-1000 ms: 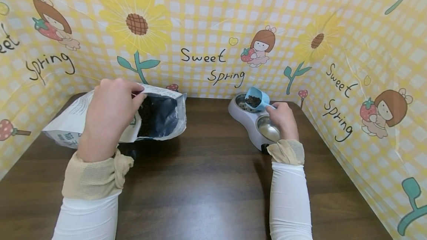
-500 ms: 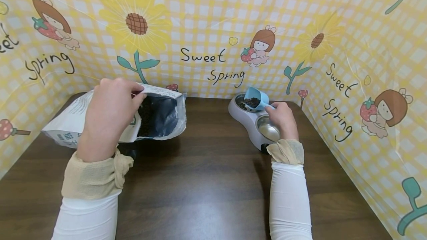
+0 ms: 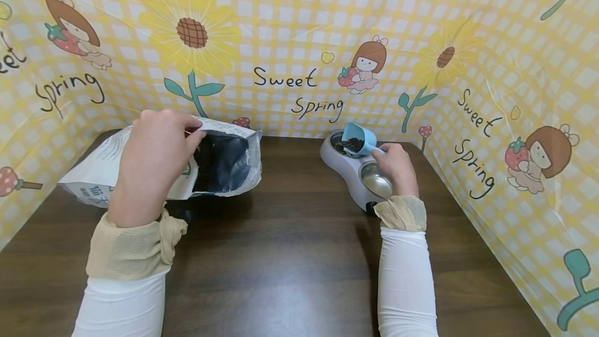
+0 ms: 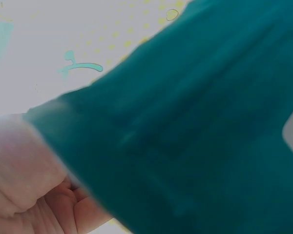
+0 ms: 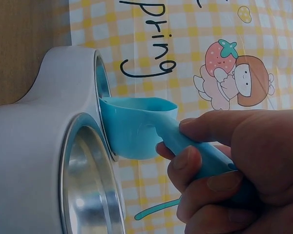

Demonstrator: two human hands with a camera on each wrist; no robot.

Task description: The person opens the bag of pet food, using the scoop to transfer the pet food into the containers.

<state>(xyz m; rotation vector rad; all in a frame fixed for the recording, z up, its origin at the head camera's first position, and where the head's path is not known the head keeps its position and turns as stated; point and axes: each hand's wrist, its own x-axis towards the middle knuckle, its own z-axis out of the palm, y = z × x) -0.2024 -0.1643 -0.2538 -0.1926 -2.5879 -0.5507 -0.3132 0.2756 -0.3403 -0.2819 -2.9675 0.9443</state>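
Note:
My right hand (image 3: 398, 168) grips the handle of a light blue scoop (image 5: 139, 129), its cup tilted over the far steel bowl of a white double pet feeder (image 3: 338, 164). Dark brown kibble (image 3: 353, 144) lies in the scoop's mouth and in that bowl below it. The near bowl (image 3: 376, 180) holds nothing. On the left, my left hand (image 3: 154, 165) pinches the upper edge of a white foil-lined pet food bag (image 3: 255, 163), which lies on its side with its mouth held wide. More kibble shows inside. A teal surface of the bag (image 4: 176, 131) fills most of the left wrist view.
The dark wood table (image 3: 281, 254) ends at a yellow checked backdrop (image 3: 290, 25) printed with flowers and cartoon figures, which stands close behind the bag and feeder and along both sides.
The scoop has tipped slightly further left, and its kibble has slid toward the lip. More kibble shows in the far bowl. The left hand and bag stay put.

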